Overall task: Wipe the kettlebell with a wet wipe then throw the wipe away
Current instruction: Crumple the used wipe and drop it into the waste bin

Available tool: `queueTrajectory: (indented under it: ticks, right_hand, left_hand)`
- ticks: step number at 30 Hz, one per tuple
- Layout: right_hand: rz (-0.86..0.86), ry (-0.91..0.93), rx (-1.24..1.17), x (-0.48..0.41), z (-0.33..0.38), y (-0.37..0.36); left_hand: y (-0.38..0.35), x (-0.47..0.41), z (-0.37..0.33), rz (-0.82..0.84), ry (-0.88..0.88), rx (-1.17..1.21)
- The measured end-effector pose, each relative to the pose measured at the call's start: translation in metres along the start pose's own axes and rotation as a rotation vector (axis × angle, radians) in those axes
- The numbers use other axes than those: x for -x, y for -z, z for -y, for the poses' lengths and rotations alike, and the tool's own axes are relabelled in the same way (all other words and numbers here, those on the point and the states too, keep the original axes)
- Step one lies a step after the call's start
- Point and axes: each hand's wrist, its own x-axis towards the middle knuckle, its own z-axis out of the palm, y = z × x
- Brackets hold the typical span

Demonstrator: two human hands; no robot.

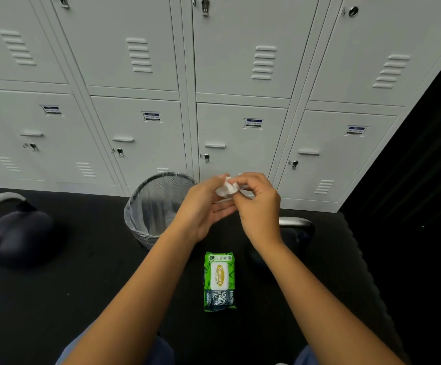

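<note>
Both hands meet in front of the person, above the dark floor, with a crumpled white wipe (226, 188) between them. The left hand (205, 206) is half open, palm turned inward, with the wipe resting against its fingertips. The right hand (257, 204) pinches the wipe from the other side, its fingers curled over the wad. So the wipe is held by both hands at once, bunched into a ball rather than spread flat.

Two kettlebells are in sight. One kettlebell (13, 233) stands on the floor well to the left, its grey handle arching over a dark body. The other kettlebell (297, 227) sits just beyond the right wrist, mostly hidden by the forearm, with only its shiny handle and part of its dark body showing. Which of the two is the one to be wiped cannot be told.

The wire bin (156, 206), lined with a clear bag, stands against the grey lockers (240, 61), to the left of the hands and slightly below them. The left hand is the nearer one to its open mouth. The green pack of wipes (219, 281) lies on the floor between the forearms, its long side running away from the person.

With the wipe already balled up, this looks like the throwing-away step, and the move needed would be a short carry leftward over the rim of the bin.
</note>
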Motion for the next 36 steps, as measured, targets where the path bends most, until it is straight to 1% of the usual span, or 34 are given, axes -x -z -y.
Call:
queueTrajectory:
  ticks: [3, 6, 8, 11, 14, 16, 20, 22, 24, 27, 31, 34, 35, 36]
  right_hand:
    - [0.002, 0.013, 0.064, 0.002, -0.002, -0.001]
    - [0.017, 0.016, 0.047, 0.006, -0.004, 0.000]
    - [0.016, -0.031, 0.008, 0.009, -0.003, -0.001]
    - [-0.020, -0.138, -0.083, 0.010, -0.005, -0.004]
    - [-0.080, -0.237, -0.151, 0.009, -0.008, -0.008]
    - [-0.102, -0.303, -0.201, 0.006, -0.011, -0.009]
    - [-0.041, -0.329, -0.305, 0.000, -0.006, -0.014]
    - [0.004, -0.332, -0.310, 0.001, -0.002, -0.018]
    - [0.041, -0.359, -0.244, 0.003, -0.005, -0.023]
    - [0.075, -0.417, -0.163, 0.004, -0.016, -0.029]
    - [0.139, -0.483, -0.118, 0.005, -0.030, -0.036]
    - [0.209, -0.507, -0.061, 0.003, -0.041, -0.044]
    - [0.238, -0.511, -0.036, 0.002, -0.044, -0.047]
    - [0.262, -0.510, -0.015, 0.000, -0.048, -0.051]
  left_hand:
    - [0.000, -0.003, 0.003, -0.052, -0.135, -0.036]
    - [-0.001, -0.006, 0.007, -0.143, -0.224, -0.047]
    - [-0.002, -0.007, 0.011, -0.211, -0.278, -0.095]
    - [-0.003, -0.008, 0.018, -0.233, -0.318, -0.088]
    - [-0.003, -0.005, 0.020, -0.191, -0.299, -0.056]
    - [-0.001, -0.003, 0.020, -0.159, -0.291, -0.083]
    - [0.005, -0.002, 0.017, -0.177, -0.335, -0.137]
    - [0.010, -0.002, 0.013, -0.238, -0.364, -0.180]
    - [0.021, -0.006, 0.008, -0.309, -0.383, -0.234]
    - [0.046, -0.016, 0.003, -0.450, -0.385, -0.374]
    - [0.080, -0.034, 0.004, -0.645, -0.374, -0.531]
    - [0.102, -0.053, 0.014, -0.776, -0.313, -0.609]
    - [0.110, -0.062, 0.018, -0.777, -0.276, -0.635]
    - [0.118, -0.073, 0.023, -0.741, -0.220, -0.669]
